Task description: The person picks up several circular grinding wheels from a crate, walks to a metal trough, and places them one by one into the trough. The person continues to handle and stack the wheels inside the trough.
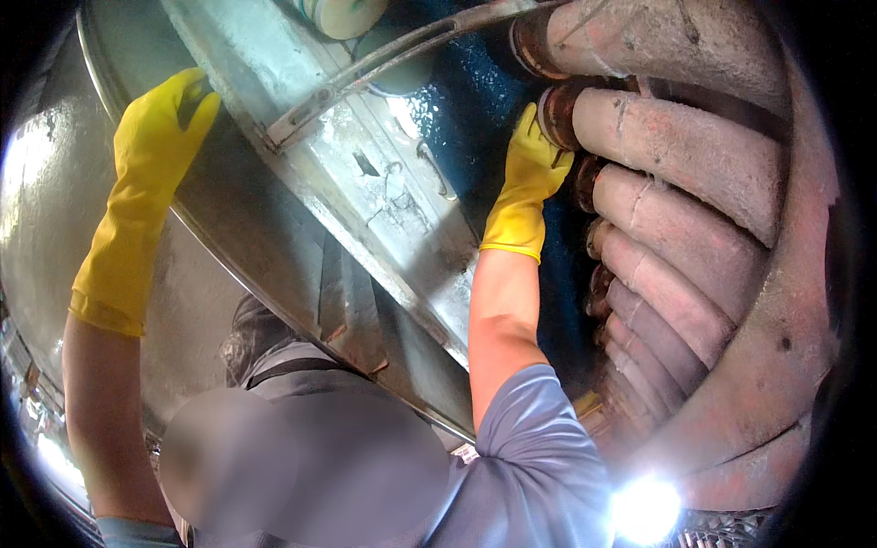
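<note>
My left hand, in a long yellow rubber glove, reaches up and curls its fingers over the edge of a large curved metal shell. My right hand, gloved the same way, is raised against a rusty round pipe collar, with its fingertips closed on the collar's rim. That collar caps one of several thick reddish lagged pipes stacked in a curved row on the right. Both bare forearms rise from the lower edge, the right one from a grey-blue short sleeve.
A dirty grey metal panel runs diagonally between my arms, with a thin rusty bar across its top. Someone's dark-haired head and grey shoulder sit low in the middle. A bright lamp glares at lower right.
</note>
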Tool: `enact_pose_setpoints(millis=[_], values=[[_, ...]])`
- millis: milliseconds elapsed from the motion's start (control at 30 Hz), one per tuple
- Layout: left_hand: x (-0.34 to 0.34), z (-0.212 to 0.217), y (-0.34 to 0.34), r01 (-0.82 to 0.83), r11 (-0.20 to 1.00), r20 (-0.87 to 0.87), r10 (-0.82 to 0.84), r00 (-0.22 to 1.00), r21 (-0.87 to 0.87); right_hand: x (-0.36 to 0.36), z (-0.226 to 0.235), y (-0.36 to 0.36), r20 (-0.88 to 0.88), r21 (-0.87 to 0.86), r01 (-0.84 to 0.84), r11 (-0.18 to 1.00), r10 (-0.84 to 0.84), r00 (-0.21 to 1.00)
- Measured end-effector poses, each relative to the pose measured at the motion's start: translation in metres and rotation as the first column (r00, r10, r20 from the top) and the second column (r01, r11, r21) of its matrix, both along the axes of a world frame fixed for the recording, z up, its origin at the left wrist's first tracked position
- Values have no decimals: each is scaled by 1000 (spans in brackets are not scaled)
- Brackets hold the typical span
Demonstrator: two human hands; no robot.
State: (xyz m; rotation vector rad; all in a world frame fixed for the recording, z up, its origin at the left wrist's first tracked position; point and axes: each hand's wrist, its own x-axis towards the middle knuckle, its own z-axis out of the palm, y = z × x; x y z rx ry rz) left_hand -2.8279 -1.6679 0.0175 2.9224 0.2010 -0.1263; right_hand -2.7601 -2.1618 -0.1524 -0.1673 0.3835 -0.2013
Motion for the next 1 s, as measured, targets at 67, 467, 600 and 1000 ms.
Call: enact_pose_setpoints(millis=[67, 467, 600, 1000], values=[[-1, 0, 3, -6, 1000, -11, 6, 1000, -3, 0, 11, 7, -71, 48, 21, 999, -18, 997], [0, 3, 0, 18, 1000, 50, -17, 999, -17, 72, -34, -47, -320, -73, 67, 995, -87, 943], [-16, -2, 12, 20, 1000, 88, -19, 996, -15, 70, -43, -8, -338, -44, 137, 990, -144, 930], [-8, -8, 1, 83, 996, 105, -82, 991, -9, 34, -18, -39, -184, -98, 24, 995, -42, 982]])
